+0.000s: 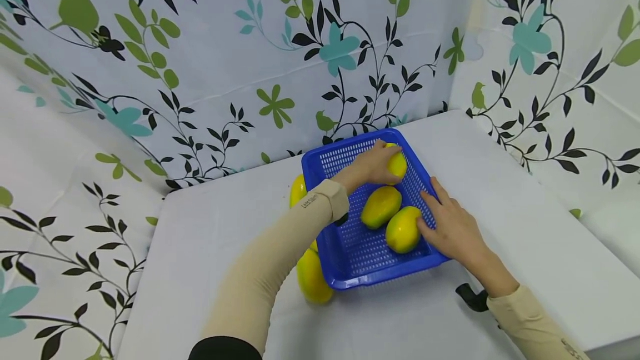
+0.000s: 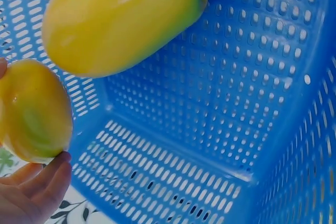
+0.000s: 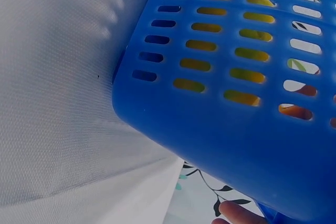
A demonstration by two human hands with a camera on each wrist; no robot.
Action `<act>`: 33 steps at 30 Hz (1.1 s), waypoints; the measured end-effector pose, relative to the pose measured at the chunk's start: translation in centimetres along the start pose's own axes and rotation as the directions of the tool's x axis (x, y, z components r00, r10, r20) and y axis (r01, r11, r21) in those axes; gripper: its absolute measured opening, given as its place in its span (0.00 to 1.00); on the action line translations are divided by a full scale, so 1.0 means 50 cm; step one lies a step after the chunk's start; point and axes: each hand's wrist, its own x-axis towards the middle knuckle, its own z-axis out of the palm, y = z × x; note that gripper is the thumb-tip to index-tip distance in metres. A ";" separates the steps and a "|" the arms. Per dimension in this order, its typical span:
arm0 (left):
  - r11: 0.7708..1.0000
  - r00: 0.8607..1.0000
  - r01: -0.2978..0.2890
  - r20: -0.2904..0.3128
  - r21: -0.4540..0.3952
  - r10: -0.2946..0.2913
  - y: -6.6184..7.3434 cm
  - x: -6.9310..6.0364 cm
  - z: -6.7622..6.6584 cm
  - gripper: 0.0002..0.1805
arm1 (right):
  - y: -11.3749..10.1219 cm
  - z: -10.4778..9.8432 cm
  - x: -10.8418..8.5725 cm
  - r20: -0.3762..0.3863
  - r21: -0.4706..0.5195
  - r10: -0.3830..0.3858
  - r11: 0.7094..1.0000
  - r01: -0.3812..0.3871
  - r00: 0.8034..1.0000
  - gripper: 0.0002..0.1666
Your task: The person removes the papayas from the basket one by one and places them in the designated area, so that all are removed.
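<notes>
In the head view, a blue plastic basket (image 1: 345,279) with slotted walls stands on the white table. My left hand (image 1: 371,166) reaches into its far part and holds a yellow mango (image 1: 398,165). The left wrist view shows the fingers (image 2: 44,187) of that hand against the same mango (image 2: 34,111). Two more yellow-green mangoes, a middle one (image 1: 381,207) and a nearer one (image 1: 403,230), lie in the basket. My right hand (image 1: 454,228) grips the basket's right rim, beside the nearer mango. Part of the left hand's grasp is hidden in the head view.
Several mangoes lie on the table left of the basket, partly hidden by the left sleeve; the nearest mango (image 1: 314,276) sits by the basket's corner. The white table (image 1: 215,238) meets a leaf-patterned curtain (image 1: 210,71) behind. Another curtain hangs on the right.
</notes>
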 end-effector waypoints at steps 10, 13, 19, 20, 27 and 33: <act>0.987 0.979 -0.159 -0.130 -0.026 0.154 -0.009 -0.090 -0.030 0.43 | 0.003 0.001 0.000 0.007 0.003 -0.006 1.000 0.006 1.000 0.34; 0.982 0.967 -0.186 -0.183 -0.045 0.175 -0.022 -0.118 -0.039 0.43 | 0.004 0.002 -0.001 0.007 0.006 -0.013 1.000 0.013 1.000 0.34; 0.984 0.957 -0.156 -0.262 -0.089 0.128 -0.062 -0.169 -0.061 0.43 | 0.004 0.005 -0.002 0.003 0.010 -0.019 1.000 0.019 1.000 0.34; 0.985 0.956 -0.144 -0.270 -0.096 0.113 -0.071 -0.176 -0.064 0.43 | 0.005 0.006 -0.002 0.003 0.011 -0.018 1.000 0.018 1.000 0.34; 0.982 0.934 -0.102 -0.356 -0.157 0.040 -0.173 -0.237 -0.073 0.44 | 0.004 0.009 -0.001 0.001 0.013 -0.024 1.000 0.024 1.000 0.34; 0.974 0.921 -0.037 -0.385 -0.224 -0.054 -0.268 -0.289 -0.070 0.44 | 0.003 0.003 -0.001 0.012 -0.002 -0.014 1.000 0.014 1.000 0.34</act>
